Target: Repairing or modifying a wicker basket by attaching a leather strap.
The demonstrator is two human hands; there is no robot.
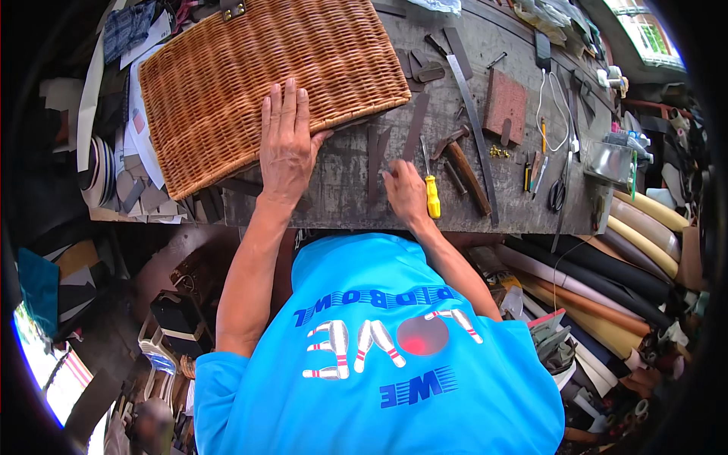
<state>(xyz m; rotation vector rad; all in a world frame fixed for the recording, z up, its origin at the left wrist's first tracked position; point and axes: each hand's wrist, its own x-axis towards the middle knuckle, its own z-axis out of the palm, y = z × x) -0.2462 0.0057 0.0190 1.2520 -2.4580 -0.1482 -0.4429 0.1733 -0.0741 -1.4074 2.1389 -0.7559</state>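
Observation:
A brown wicker case (273, 68) with a leather tab and metal clasp lies tilted on the worktable's left side. My left hand (287, 152) rests flat on its woven surface near the front edge, fingers stretched out. My right hand (407, 193) is low over the tabletop, fingers curled together; what they hold, if anything, is hidden. A dark leather strip (416, 125) reaches from beyond down to these fingers. Narrower dark strips (374, 163) lie just left of that hand. To its right is a yellow-handled screwdriver (432, 196), close to the wrist.
Right of the screwdriver lie a hammer (469, 176), a long metal ruler (476, 129), a reddish-brown block (505, 106), small brass pieces (498, 152) and scissors (557, 196). A white cable (565, 114) loops behind. Material rolls (644, 227) are stacked at right; papers and scraps (140, 159) crowd the left.

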